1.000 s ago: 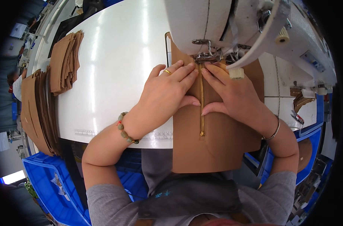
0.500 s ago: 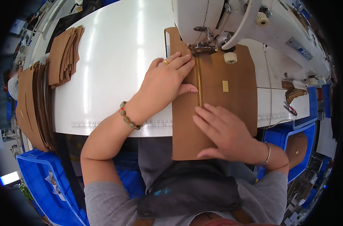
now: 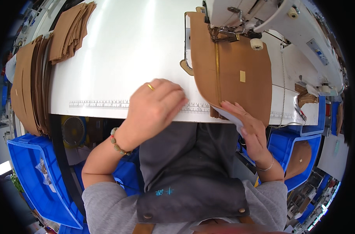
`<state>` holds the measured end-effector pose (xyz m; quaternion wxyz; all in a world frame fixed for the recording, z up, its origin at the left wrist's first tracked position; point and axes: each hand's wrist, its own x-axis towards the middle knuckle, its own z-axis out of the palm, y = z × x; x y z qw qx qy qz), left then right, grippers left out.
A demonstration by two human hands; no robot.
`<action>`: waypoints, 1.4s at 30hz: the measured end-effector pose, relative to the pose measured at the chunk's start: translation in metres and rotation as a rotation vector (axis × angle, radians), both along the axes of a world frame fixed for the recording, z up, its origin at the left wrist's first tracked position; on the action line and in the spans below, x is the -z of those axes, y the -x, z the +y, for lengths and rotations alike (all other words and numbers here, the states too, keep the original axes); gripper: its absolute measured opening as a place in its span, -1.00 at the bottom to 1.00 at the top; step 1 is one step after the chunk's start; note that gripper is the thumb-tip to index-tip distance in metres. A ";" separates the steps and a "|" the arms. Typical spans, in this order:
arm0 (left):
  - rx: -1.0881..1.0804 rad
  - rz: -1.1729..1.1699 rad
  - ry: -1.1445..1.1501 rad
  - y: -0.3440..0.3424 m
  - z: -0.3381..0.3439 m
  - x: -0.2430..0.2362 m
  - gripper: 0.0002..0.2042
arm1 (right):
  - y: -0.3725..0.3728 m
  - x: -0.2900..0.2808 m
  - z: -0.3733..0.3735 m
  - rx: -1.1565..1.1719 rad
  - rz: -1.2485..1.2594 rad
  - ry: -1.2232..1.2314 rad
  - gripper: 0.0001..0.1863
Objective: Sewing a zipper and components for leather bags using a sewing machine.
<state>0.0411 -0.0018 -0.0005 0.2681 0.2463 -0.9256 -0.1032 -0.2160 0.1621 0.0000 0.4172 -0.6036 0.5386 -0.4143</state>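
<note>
A brown panel (image 3: 249, 58), apparently leather, lies under the head of the white sewing machine (image 3: 240, 17). A gold zipper (image 3: 217, 74) runs along it, and a small pale yellow rectangle (image 3: 242, 76) sits to its right. My right hand (image 3: 251, 130) grips the near edge, fingers on top and thumb below, and the edge curls up to show a pale underside. My left hand (image 3: 158, 103) hovers apart from the panel, left of it over the printed ruler (image 3: 99, 104). Its fingers are curled together, with nothing visible in them; the fingertips are partly hidden.
Stacks of brown pieces (image 3: 70, 33) and larger brown panels (image 3: 27, 89) stand at the table's left. Blue bins (image 3: 41, 175) flank me, the right one (image 3: 280, 142) holding a brown panel (image 3: 299, 158). Snips (image 3: 301, 113) lie at the right edge. A cord hangs beside the machine.
My left hand has come off the panel toward me and curled. My right hand has moved right and lifted the near edge, which lay flat before. The view has shifted.
</note>
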 end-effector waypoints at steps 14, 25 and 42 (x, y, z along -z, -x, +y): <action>0.192 0.151 0.130 0.027 0.025 0.028 -0.77 | -0.006 -0.006 -0.004 -0.018 0.115 -0.019 -0.40; 0.167 0.070 0.301 0.036 0.042 0.022 -0.75 | 0.064 -0.006 -0.003 0.586 0.115 0.118 -0.40; 0.095 -0.252 0.396 0.052 0.059 0.009 -0.87 | 0.098 0.084 0.073 0.555 -0.508 -0.379 -0.54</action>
